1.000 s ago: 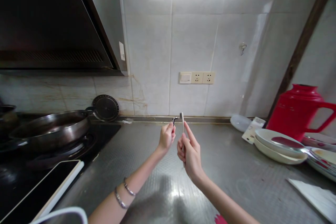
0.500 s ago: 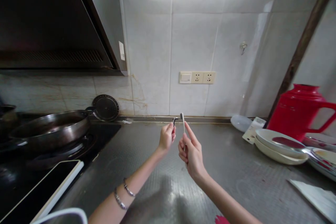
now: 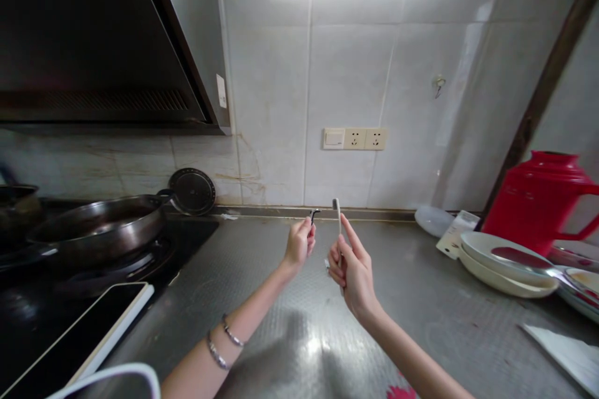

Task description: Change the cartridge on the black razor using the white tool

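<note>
My left hand is closed on a small dark razor, whose bent head sticks up past the thumb. Only the razor's top shows; the fingers cover its handle. A pale toothbrush with dark bristles stands nearly upright in my right hand. The index finger lies stretched along its handle while the other fingers curl round it. The bristles face left toward the razor, with a gap between the two. Both hands are above the grey metal countertop.
At left, a steel pan sits on the stove, near a phone with a white edge. A red thermos jug, stacked plates and a folded white sheet are at right. Wall sockets are behind.
My right hand has moved right with the toothbrush, so its bristles are farther from the razor. My left hand still holds the razor in nearly the same place. The view has shifted slightly.
</note>
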{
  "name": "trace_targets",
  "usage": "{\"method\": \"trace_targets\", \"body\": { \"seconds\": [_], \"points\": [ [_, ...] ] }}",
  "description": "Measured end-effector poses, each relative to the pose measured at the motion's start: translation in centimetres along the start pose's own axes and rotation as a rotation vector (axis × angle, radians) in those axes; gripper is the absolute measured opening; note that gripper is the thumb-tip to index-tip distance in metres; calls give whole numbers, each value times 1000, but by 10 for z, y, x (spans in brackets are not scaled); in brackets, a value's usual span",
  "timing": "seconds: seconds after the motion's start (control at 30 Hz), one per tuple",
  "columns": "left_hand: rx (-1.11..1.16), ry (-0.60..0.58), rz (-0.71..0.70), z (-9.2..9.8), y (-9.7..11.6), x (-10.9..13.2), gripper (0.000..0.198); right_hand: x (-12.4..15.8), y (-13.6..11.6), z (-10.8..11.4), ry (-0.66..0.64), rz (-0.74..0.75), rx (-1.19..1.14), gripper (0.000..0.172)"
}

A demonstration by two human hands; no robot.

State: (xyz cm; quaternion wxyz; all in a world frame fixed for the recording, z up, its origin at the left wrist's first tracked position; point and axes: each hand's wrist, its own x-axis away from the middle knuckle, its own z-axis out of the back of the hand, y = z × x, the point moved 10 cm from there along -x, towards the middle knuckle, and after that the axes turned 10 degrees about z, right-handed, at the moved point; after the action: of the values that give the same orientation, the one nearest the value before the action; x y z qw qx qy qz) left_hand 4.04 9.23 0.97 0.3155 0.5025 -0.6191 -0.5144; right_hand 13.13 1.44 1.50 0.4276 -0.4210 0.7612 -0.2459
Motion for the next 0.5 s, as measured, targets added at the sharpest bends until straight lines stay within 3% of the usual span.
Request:
{"method": "trace_targets", "body": {
  "seconds": [0.1, 0.23, 0.37, 0.5],
  "points": [
    [70, -62, 63, -6, -5, 0, 38, -9, -9, 3, -6, 47, 24, 59],
    [128, -112, 159, -12, -10, 2, 32, -33, -43, 5, 6, 180, 61, 58],
    [78, -93, 140, -12, -10, 1, 33, -51, -78, 5, 23, 307, 93, 57],
    [-1, -75, 97, -11, -13, -2, 37, -56, -88, 6, 0, 311, 103, 57]
  ]
}}
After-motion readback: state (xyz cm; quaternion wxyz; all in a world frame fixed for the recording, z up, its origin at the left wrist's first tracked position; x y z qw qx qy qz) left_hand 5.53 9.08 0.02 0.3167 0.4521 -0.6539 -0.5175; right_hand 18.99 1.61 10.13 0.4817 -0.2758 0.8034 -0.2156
